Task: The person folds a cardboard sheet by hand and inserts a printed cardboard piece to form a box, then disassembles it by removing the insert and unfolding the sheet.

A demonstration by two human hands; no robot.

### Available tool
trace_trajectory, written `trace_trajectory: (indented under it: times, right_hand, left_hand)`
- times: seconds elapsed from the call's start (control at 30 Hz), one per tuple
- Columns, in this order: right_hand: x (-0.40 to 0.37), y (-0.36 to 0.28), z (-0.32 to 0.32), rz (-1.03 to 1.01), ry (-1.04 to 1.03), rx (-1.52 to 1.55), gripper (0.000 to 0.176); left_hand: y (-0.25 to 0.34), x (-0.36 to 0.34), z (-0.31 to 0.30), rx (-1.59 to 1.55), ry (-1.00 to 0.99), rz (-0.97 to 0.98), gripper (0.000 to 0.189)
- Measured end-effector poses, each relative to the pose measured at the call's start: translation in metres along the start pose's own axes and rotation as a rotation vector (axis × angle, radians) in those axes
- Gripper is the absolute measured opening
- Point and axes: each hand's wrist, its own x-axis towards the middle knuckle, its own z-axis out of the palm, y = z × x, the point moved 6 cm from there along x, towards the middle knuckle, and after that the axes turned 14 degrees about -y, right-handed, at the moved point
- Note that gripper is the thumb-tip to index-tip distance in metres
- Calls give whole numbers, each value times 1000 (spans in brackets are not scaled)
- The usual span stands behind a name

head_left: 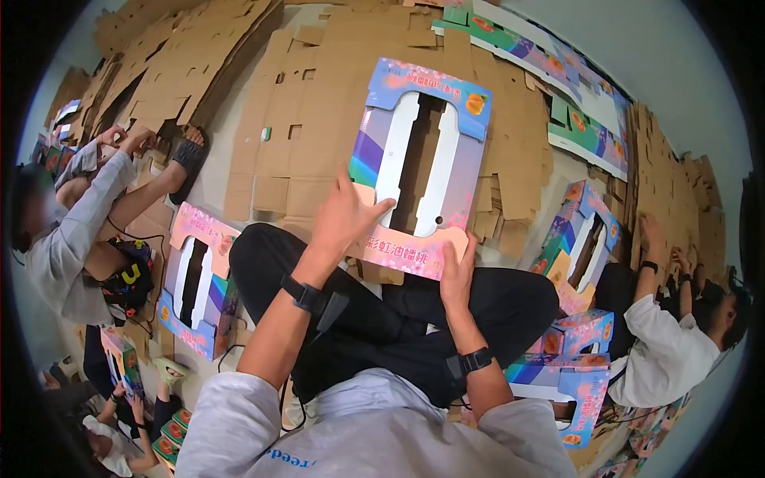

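Note:
A colourful printed carton (422,159), pink and blue with white handle flaps folded into its open top, stands tilted on my crossed legs. My left hand (344,213) presses on its near left edge, fingers spread over the pink flap. My right hand (458,267) grips the near right corner of the same flap. Both wrists wear black bands.
Flat brown cardboard blanks (319,103) cover the floor ahead. A finished carton (195,279) lies at my left, others (578,239) at my right. A seated person in grey (72,239) works at left, another in white (669,342) at right. Printed flat sheets (550,72) are stacked at the back.

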Motion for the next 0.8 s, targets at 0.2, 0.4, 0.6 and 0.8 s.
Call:
trace_trajectory:
  times: [0.2,0.4,0.6,0.8]
  right_hand:
    - [1,-7,-9,72,-18,-73,64]
    - [13,-83,-16,-76,109,-471,84]
    - [42,-101,15,-50,109,-873,109]
    - [39,-99,11,-104,63,-851,109]
  left_hand:
    - [38,-28,4,455,210,169,119]
    - [46,-38,24,317,90,-12,108]
    - [56,-53,40,321,120,-50,110]
    - [54,-55,43,297,165,-23,110]
